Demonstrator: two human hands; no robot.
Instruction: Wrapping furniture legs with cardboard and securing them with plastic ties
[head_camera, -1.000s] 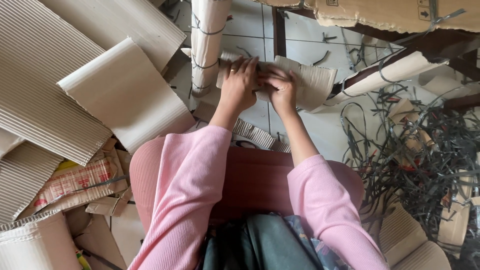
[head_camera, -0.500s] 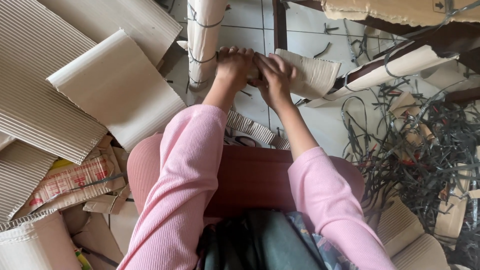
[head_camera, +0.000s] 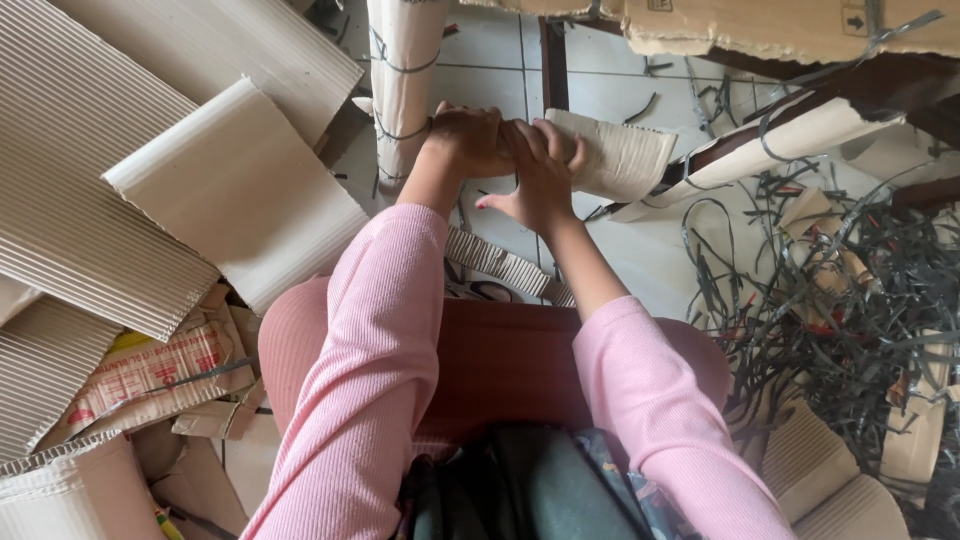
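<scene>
On the tiled floor (head_camera: 650, 250), at its left edge, lie broad corrugated sheets (head_camera: 100, 170), one overlapping another, with printed flat cardboard (head_camera: 140, 370) below them near the person's knee. Further in stands a tied roll (head_camera: 405, 70) of cardboard, bound with thin straps.

Just right of that roll, the left hand (head_camera: 468, 140) is curled into a fist around the rolled end of a corrugated piece (head_camera: 620, 155). The right hand (head_camera: 540, 180) presses against it from the near side, fingers bent over the roll and thumb stretched down. The two hands touch one another.

The piece is held above the floor in front of the person, between the tied roll and a curved sheet (head_camera: 790, 135). By the look of it, rolling is partly done: the end under the hands is wound tight, while the right part still fans out loose and open. No strap shows around it yet.

To the right, a heap of dark straps (head_camera: 850, 300) covers the floor, with cardboard scraps among them. No container shows in view; a torn box flap (head_camera: 760, 25) lies along the top edge, its inside hidden.
</scene>
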